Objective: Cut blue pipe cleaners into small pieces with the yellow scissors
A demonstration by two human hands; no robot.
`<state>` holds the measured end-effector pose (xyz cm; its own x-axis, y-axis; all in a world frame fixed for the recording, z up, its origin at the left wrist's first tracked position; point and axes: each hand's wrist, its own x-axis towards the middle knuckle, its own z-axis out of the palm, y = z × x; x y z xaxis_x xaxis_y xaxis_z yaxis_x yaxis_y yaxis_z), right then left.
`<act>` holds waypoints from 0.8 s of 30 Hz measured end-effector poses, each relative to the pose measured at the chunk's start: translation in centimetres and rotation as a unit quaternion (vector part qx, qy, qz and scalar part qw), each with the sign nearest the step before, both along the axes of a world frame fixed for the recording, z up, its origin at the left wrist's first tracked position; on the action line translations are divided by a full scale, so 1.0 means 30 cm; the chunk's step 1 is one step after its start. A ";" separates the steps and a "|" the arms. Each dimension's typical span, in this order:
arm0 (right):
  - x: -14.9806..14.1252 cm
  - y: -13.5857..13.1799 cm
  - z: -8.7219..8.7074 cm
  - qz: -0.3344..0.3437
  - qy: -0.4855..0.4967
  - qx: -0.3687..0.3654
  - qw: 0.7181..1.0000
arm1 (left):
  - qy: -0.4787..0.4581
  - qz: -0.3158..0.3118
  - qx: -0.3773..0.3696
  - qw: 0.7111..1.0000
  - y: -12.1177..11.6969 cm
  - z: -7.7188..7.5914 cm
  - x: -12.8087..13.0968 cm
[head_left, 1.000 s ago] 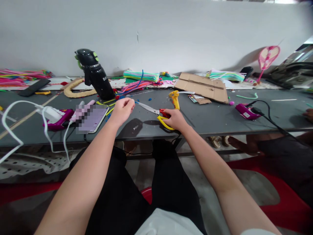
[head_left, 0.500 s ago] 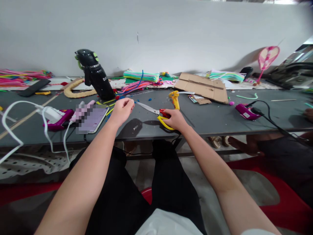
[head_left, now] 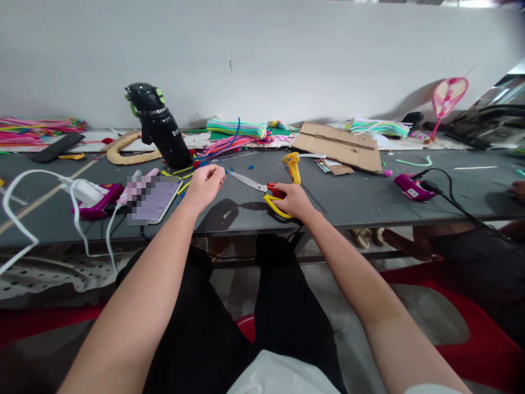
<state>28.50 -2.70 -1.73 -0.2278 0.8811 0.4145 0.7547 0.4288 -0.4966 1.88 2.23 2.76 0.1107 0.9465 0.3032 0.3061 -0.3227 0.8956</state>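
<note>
My right hand (head_left: 293,200) is closed around the handles of a pair of scissors (head_left: 250,183), one red and one yellow. The blades point left over the grey table, and their tips nearly meet my left hand (head_left: 209,180). That hand is closed in a pinch, with a small blue piece (head_left: 227,172) showing at its fingertips by the blade tips; most of it is hidden. Blue scraps (head_left: 251,167) lie just beyond the scissors. A yellow glue gun (head_left: 292,166) stands behind my right hand, a white glue stick projecting from it.
A black bottle (head_left: 168,131) stands behind my left hand, with a phone (head_left: 162,200) and a purple power socket (head_left: 104,200) to its front left. Cardboard (head_left: 340,145) and pipe cleaner bundles (head_left: 238,127) lie along the wall. Another purple socket (head_left: 414,187) sits right, near another person's hand (head_left: 517,190).
</note>
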 end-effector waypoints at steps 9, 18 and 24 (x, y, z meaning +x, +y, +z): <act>-0.001 0.001 0.004 -0.002 -0.003 -0.003 1.000 | 0.002 -0.008 0.002 1.000 0.002 -0.001 -0.003; -0.003 -0.001 0.008 -0.006 -0.006 -0.010 1.000 | -0.002 -0.009 -0.004 1.000 -0.002 0.006 0.002; -0.004 -0.001 0.007 -0.018 -0.006 -0.013 1.000 | -0.004 -0.005 -0.006 1.000 0.000 0.003 0.001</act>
